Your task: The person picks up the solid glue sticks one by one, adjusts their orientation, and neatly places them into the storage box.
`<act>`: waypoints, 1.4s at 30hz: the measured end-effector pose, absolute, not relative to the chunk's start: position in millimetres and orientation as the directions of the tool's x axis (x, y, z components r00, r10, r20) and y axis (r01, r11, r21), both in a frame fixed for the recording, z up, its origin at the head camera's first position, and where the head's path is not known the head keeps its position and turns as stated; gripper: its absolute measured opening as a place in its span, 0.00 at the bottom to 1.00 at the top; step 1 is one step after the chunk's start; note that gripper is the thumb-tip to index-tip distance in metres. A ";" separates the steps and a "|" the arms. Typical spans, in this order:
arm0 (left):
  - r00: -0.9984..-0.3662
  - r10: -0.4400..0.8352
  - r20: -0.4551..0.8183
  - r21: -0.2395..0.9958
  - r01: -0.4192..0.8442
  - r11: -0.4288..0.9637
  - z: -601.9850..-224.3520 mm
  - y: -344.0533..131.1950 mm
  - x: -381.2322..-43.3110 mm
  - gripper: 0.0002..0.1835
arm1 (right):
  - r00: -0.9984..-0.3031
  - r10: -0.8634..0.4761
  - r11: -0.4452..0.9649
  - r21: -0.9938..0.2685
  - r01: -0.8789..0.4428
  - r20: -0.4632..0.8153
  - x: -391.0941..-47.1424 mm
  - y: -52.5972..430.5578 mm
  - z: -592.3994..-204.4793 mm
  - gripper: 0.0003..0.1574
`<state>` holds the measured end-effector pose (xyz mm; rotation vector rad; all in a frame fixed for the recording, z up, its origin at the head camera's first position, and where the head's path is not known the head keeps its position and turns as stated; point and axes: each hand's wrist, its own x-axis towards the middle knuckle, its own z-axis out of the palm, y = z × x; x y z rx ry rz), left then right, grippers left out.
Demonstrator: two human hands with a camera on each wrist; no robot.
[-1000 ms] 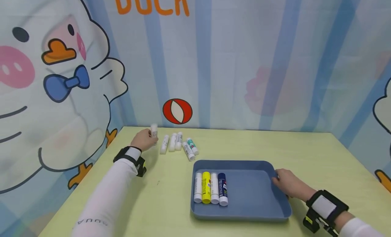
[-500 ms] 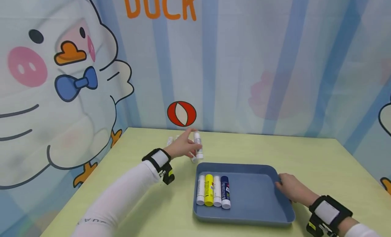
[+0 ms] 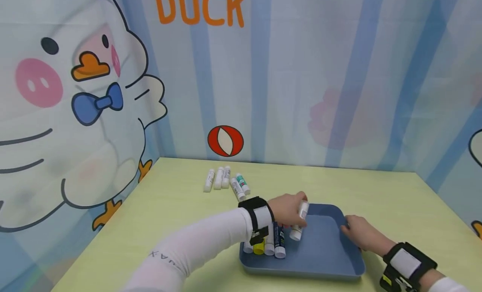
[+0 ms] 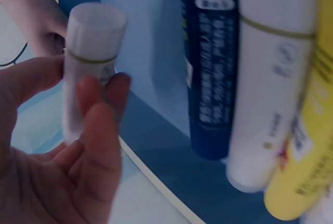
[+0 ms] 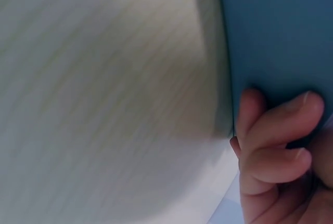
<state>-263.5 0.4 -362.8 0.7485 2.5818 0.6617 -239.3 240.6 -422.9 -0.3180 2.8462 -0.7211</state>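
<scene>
Band [image 4: 92, 59] round tube [image 4: 96, 33], left-wrist view only

White tube [image 4: 89, 52] — gold-ringed, tilted — pinched in the left hand [image 3: 287, 209] over the tray [image 3: 324, 252], near the dark-blue tube [image 3: 279, 242]. Tray: blue-grey, rectangular, rounded corners; right wall gripped by the right hand [image 3: 363, 233]; four tubes [image 3: 269, 247] in a row along the left side.

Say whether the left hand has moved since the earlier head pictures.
Yes: judged against the red ball print, the left hand has moved rightward and lower in view, now over the tray.
</scene>
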 end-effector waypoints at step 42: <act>-0.836 0.477 -0.272 0.085 0.473 0.877 -394.5 -5.2 -283.1 0.28 | -0.952 -0.302 0.837 -0.491 -0.242 -0.044 -235.1 241.8 -426.3 0.10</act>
